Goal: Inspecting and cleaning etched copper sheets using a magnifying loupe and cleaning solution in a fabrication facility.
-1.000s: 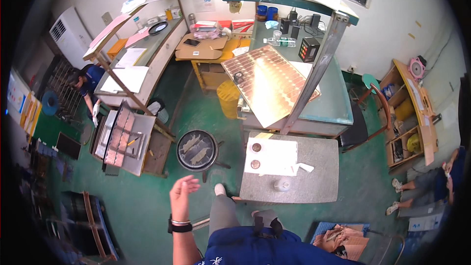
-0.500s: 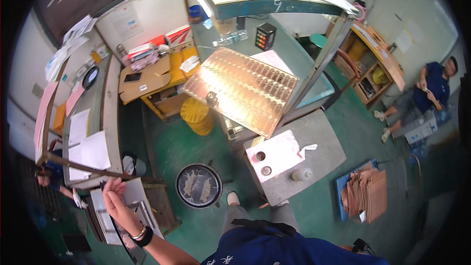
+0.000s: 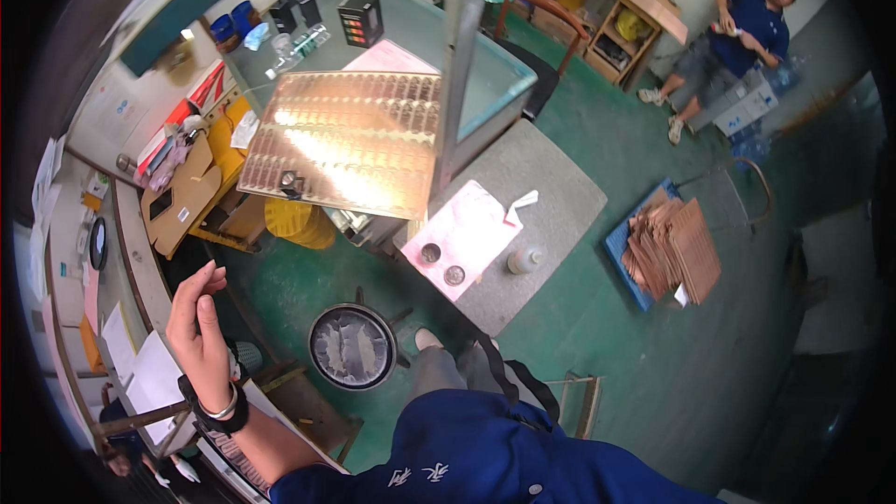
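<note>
A stool [image 3: 353,347] stands left of the near surface [image 3: 569,215], where a bottle [image 3: 525,261] sits right of two discs [image 3: 429,253] on a paper [image 3: 476,215]. Beyond, a panel [image 3: 345,135] is before a box [image 3: 360,21] standing on the far surface [image 3: 411,23]. Stacked sheets [image 3: 674,247] lie on a platform [image 3: 618,259] at the right.

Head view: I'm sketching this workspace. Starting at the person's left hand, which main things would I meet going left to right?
Left hand → round black stool → whitish bottle → stack of brown sheets.
</note>
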`<state>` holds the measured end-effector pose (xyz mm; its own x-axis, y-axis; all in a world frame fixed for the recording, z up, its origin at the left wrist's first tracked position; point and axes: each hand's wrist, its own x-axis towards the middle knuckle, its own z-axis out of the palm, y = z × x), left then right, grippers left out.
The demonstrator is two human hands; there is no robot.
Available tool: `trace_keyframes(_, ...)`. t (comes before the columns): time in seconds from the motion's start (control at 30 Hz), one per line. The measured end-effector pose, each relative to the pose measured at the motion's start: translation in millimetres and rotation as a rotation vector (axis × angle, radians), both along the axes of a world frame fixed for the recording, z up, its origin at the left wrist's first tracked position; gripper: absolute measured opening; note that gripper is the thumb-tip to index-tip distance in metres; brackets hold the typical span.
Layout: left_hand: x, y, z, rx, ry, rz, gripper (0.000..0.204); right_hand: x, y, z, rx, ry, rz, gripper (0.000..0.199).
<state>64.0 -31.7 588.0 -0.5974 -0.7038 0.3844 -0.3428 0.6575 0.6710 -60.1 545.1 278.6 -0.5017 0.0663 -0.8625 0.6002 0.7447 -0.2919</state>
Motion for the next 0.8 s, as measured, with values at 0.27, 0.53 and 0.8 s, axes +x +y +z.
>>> trace_keyframes(0.27,-96,36,-11,0.004,-0.259,-0.353,0.021,71,31,-29,-0.005,-0.201,-0.271,0.051)
trace_keyframes(0.53,-217,61,-117,0.254,-0.498,-1.098,0.026,146,-8,-57,-0.008,-0.42,-0.538,0.056)
trace_keyframes(0.8,-253,121,-248,0.632,-0.624,-1.677,0.034,212,-48,-93,-0.048,-0.629,-0.709,0.062)
